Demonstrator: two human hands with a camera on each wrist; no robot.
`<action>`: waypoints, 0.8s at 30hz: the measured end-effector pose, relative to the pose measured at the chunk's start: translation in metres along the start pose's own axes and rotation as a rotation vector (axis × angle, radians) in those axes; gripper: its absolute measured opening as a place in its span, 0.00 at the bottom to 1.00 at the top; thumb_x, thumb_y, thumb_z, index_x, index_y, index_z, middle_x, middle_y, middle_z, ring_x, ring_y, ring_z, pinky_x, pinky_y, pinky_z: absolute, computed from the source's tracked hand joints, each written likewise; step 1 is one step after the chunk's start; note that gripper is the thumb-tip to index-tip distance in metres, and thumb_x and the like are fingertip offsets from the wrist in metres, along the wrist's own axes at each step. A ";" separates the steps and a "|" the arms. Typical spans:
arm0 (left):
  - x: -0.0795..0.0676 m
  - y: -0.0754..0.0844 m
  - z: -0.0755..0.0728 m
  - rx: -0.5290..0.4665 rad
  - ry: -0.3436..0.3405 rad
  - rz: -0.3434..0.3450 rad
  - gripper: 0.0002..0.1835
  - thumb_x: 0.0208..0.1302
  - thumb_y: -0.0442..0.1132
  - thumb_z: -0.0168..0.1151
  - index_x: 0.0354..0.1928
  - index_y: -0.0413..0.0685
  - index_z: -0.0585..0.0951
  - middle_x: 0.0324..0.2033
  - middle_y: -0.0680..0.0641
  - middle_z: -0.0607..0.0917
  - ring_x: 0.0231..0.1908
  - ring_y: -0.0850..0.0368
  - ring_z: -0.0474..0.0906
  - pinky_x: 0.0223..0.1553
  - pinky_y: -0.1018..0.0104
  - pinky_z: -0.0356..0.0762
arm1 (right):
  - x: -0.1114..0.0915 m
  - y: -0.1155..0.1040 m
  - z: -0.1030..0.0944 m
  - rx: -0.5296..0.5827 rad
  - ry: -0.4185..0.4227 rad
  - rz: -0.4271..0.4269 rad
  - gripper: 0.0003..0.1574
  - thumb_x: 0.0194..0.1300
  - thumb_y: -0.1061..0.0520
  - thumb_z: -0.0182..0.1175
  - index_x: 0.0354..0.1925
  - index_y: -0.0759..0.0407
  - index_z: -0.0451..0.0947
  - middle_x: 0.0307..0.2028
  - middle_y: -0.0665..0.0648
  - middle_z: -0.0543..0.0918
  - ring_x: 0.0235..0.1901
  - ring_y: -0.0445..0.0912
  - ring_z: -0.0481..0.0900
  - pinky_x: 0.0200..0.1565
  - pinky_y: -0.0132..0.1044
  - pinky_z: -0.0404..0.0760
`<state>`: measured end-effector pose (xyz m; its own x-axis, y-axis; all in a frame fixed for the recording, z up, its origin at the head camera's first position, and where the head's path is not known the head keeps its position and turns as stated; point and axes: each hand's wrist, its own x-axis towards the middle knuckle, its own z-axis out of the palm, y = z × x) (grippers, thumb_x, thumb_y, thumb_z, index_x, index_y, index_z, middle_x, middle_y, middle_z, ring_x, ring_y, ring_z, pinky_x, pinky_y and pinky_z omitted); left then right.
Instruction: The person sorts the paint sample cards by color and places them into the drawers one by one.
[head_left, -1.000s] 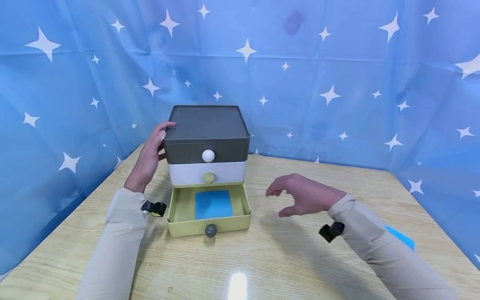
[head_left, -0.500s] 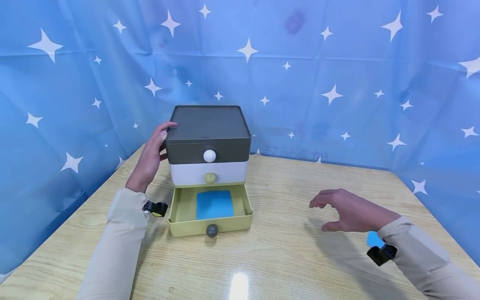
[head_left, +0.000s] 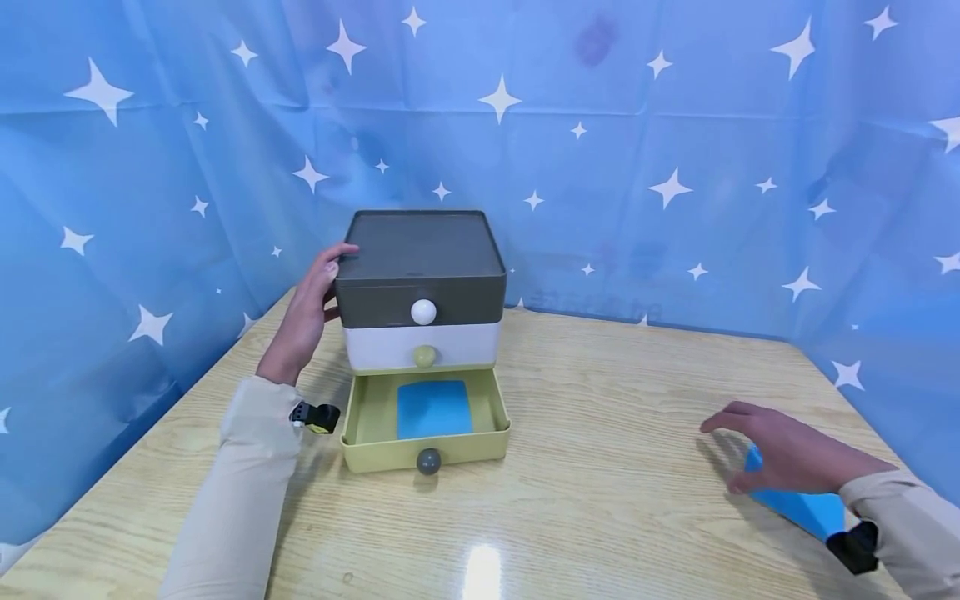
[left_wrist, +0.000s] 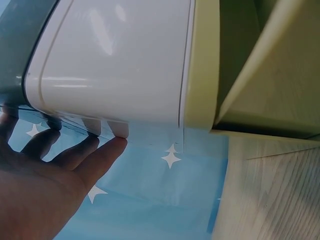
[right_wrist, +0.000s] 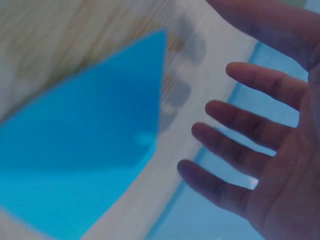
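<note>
A small drawer cabinet (head_left: 420,300), dark grey over white over olive green, stands left of centre in the head view. Its bottom drawer (head_left: 375,454) is pulled out, with a blue sheet (head_left: 433,410) lying inside. My left hand (head_left: 298,321) rests against the cabinet's left side, one digit over the top edge; in the left wrist view its extended fingertips touch the glossy wall. At the right, my right hand (head_left: 795,454) hovers with spread, relaxed fingers above a second blue piece (right_wrist: 85,130), apart from it and holding nothing. That hand partly hides the blue piece in the head view.
The wooden table (head_left: 600,500) runs across the front. A blue star-patterned curtain (head_left: 585,167) hangs behind and along both sides. Round knobs, white (head_left: 423,312), green (head_left: 424,357) and dark grey (head_left: 428,462), stick out from the drawer fronts.
My right hand has moved right and towards me, from near the cabinet to above the blue piece. The left hand has stayed on the cabinet; the view has shifted slightly.
</note>
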<state>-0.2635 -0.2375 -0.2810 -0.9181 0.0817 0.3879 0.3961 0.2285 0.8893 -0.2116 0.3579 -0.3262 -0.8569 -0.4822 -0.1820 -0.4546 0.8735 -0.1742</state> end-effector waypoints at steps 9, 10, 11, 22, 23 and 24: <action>0.001 -0.002 0.001 -0.009 -0.002 -0.001 0.29 0.80 0.59 0.31 0.76 0.58 0.60 0.78 0.46 0.54 0.77 0.37 0.52 0.69 0.26 0.53 | -0.030 0.047 0.017 -0.006 -0.012 0.105 0.56 0.44 0.38 0.79 0.65 0.60 0.70 0.57 0.73 0.74 0.50 0.64 0.78 0.40 0.53 0.80; 0.000 -0.002 0.001 -0.007 -0.001 -0.001 0.30 0.80 0.60 0.31 0.76 0.58 0.60 0.78 0.46 0.54 0.77 0.36 0.52 0.69 0.26 0.53 | -0.031 0.049 0.018 -0.002 -0.016 0.117 0.56 0.45 0.39 0.79 0.65 0.61 0.69 0.57 0.74 0.74 0.50 0.64 0.78 0.40 0.54 0.80; 0.000 -0.003 0.000 -0.005 0.001 -0.004 0.30 0.80 0.60 0.31 0.76 0.59 0.60 0.78 0.46 0.54 0.77 0.36 0.52 0.69 0.26 0.53 | -0.032 0.051 0.019 0.002 -0.015 0.128 0.56 0.45 0.39 0.79 0.65 0.62 0.69 0.57 0.76 0.73 0.49 0.65 0.78 0.40 0.55 0.80; 0.000 -0.002 0.001 -0.014 -0.002 -0.011 0.29 0.80 0.59 0.31 0.76 0.60 0.60 0.78 0.46 0.55 0.76 0.37 0.54 0.70 0.27 0.53 | -0.029 0.055 0.018 0.004 -0.031 0.139 0.51 0.45 0.40 0.79 0.61 0.61 0.73 0.51 0.67 0.77 0.44 0.57 0.79 0.39 0.52 0.80; 0.000 -0.002 0.001 -0.013 -0.001 -0.011 0.29 0.80 0.59 0.31 0.76 0.60 0.60 0.77 0.46 0.55 0.76 0.37 0.54 0.70 0.27 0.53 | -0.029 0.055 0.018 0.006 -0.031 0.139 0.50 0.45 0.40 0.79 0.61 0.61 0.74 0.50 0.67 0.77 0.44 0.57 0.79 0.39 0.52 0.81; 0.001 -0.001 0.001 -0.014 -0.001 -0.011 0.29 0.80 0.59 0.31 0.75 0.60 0.60 0.77 0.46 0.55 0.76 0.37 0.54 0.70 0.27 0.53 | -0.029 0.055 0.018 0.006 -0.031 0.141 0.50 0.45 0.40 0.79 0.60 0.61 0.74 0.50 0.67 0.77 0.44 0.57 0.79 0.39 0.52 0.81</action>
<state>-0.2646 -0.2365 -0.2822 -0.9223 0.0803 0.3780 0.3863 0.2162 0.8967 -0.2077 0.4187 -0.3481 -0.9042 -0.3568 -0.2347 -0.3287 0.9323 -0.1508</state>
